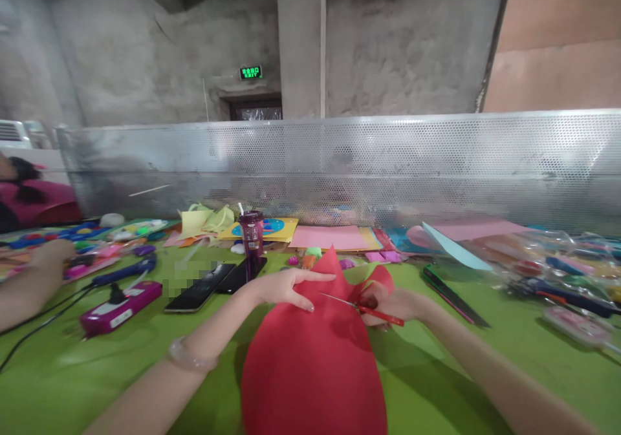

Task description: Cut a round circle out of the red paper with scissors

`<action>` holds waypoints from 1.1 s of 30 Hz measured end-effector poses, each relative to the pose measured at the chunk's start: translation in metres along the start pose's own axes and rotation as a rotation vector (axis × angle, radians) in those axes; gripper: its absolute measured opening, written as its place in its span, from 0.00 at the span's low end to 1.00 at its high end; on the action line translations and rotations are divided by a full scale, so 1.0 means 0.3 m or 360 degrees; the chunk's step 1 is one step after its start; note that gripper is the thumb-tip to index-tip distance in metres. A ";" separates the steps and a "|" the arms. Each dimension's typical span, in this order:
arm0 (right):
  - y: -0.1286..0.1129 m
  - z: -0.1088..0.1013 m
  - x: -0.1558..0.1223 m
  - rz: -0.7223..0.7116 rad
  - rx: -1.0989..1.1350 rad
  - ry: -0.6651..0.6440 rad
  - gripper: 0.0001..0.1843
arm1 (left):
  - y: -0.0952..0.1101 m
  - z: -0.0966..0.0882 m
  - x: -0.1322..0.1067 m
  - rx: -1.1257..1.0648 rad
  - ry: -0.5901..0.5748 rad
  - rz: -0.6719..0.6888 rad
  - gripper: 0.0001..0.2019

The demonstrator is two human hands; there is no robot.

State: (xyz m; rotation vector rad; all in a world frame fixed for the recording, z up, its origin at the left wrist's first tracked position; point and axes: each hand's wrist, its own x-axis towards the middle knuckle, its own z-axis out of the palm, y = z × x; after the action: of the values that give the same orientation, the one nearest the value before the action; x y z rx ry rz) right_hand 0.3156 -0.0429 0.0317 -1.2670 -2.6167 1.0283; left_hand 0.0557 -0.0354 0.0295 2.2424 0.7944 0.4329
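A large sheet of red paper (313, 370) with a rounded outline lies in front of me, its far end cut into a point. My left hand (294, 287) rests on the paper's upper left part, thumb and fingers apart, steadying or touching it; whether it pinches the edge is hidden. In my right hand (381, 304) is a pair of red-handled scissors (395, 319), fingers wrapped round the handles. Their blades lie across the paper and point left toward my left thumb. A curled flap of the red paper (383, 278) rises behind my right hand.
To the left are two dark phones (201, 287), a purple power strip (121, 309) and a lidded cup (253, 234) with a straw. A green-edged dark tool (453, 295) lies right. Coloured paper (330, 237) lines the back, before a perforated metal screen (412, 163). Another person's arm (29, 280) reaches in at left.
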 end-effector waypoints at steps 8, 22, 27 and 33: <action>0.032 -0.015 -0.004 0.0070 0.0034 -0.0113 0.07 | -0.001 0.005 0.011 -0.0015 -0.0028 0.0061 0.33; 0.004 -0.007 -0.009 -0.0030 0.0018 -0.0139 0.09 | -0.002 0.010 0.014 -0.0043 -0.0083 0.0099 0.33; 0.028 -0.017 -0.016 -0.0059 0.0063 -0.0014 0.11 | -0.026 -0.016 -0.003 -0.0298 0.0103 0.0123 0.34; 0.043 -0.028 -0.025 -0.0102 0.0143 0.0053 0.15 | -0.047 -0.034 -0.011 -0.0467 0.0155 0.0165 0.37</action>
State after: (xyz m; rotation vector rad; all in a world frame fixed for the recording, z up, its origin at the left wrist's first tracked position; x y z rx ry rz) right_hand 0.3320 -0.0379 0.0321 -1.1630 -2.5377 1.0910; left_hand 0.0422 -0.0245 0.0264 2.0050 0.6202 0.6681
